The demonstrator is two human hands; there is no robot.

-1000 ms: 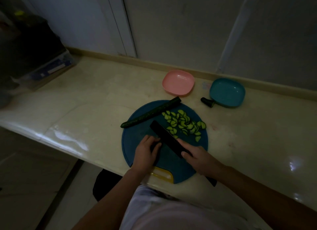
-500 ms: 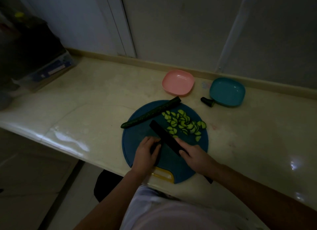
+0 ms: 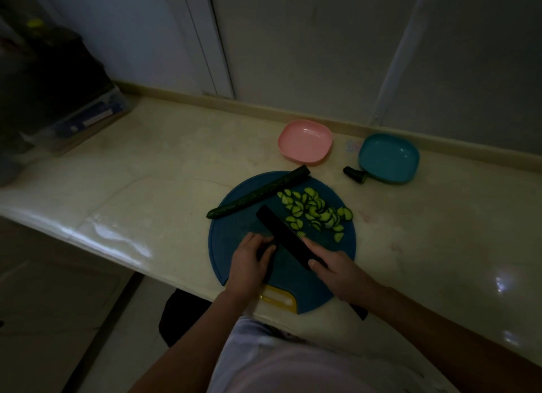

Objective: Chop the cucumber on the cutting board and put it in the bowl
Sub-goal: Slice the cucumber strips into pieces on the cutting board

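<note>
Gripped by the right hand (image 3: 337, 271) is a black knife (image 3: 278, 231), the fingers wrapped round its handle and the forefinger laid along the blade, whose tip is angled toward the far left. Just beside the blade, a dark cucumber piece (image 3: 265, 250) is held down by the curled fingers of the left hand (image 3: 249, 263). Both are set over a round blue cutting board (image 3: 231, 234) at the worktop's (image 3: 176, 163) near edge. Cut slices (image 3: 313, 209) are heaped right of the blade, and a long cucumber half (image 3: 258, 191) is laid across the board's far side. Toward the worktop's far edge a pink bowl (image 3: 305, 140) and a teal bowl (image 3: 387, 157) are placed, with a cucumber end (image 3: 353, 174) just beside the teal one.
</note>
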